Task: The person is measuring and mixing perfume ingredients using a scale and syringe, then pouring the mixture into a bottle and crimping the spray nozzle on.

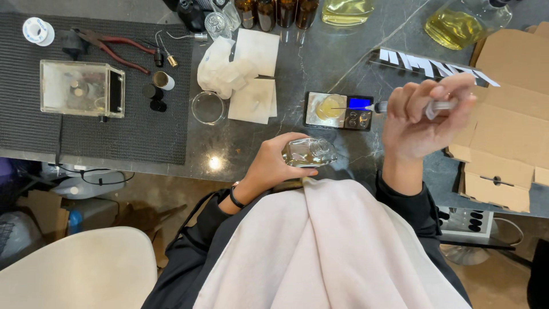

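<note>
Dark marble countertop (320, 63) lies under your hands: your left hand (271, 166) grips a clear glass bottle (309, 152) near its edge, while your right hand (426, 117) pinches a syringe (400, 106) whose needle reaches over the small scale (338, 110).

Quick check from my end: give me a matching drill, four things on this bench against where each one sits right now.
Things:
1. glass bottle
2. syringe
3. pliers
4. small dish

Places:
A. on the pocket scale
B. in the left hand
C. on the dark mat
D. in the right hand

Pairs: 1-B, 2-D, 3-C, 4-A
</note>
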